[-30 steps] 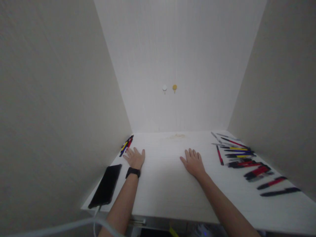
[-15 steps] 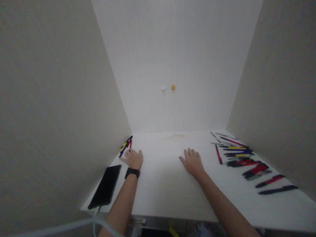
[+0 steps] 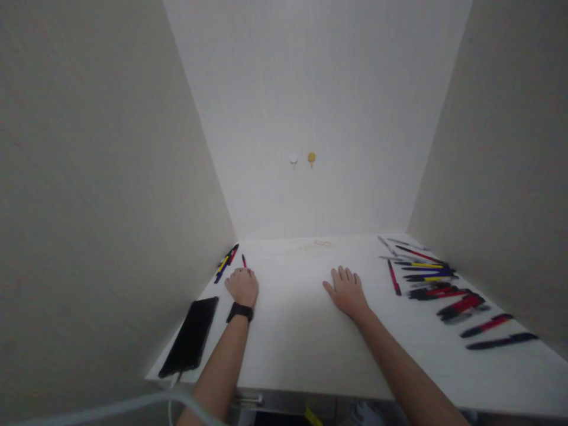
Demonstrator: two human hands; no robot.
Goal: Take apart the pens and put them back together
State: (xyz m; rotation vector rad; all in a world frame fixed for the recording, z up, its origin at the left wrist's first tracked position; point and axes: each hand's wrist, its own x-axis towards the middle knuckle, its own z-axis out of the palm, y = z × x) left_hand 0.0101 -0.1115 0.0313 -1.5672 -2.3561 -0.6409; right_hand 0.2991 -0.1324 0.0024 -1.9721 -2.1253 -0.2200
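Note:
My left hand (image 3: pixel 242 286), with a black band on the wrist, is closed low over the white desk (image 3: pixel 293 331) on the left side. From its fingers a red pen (image 3: pixel 244 261) with a dark tip sticks out toward the back wall; the rest of it is hidden under the hand. Just left of that hand lies a small bunch of pens (image 3: pixel 226 263), black, yellow, blue and red. My right hand (image 3: pixel 347 292) rests flat on the desk, fingers spread, holding nothing. Nearest to it on the right is a red and black pen (image 3: pixel 394 278) lying alone.
A black phone or tablet (image 3: pixel 190 337) with a white cable (image 3: pixel 133 405) lies at the left edge. Many loose pens (image 3: pixel 461 306) spread along the right side. Walls enclose the desk on three sides; two small hooks (image 3: pixel 311 158) hang on the back one.
My left hand has gone from spread fingers to closed on a red pen and shifted slightly right. The pen has come away from the left bunch. My right hand stays put.

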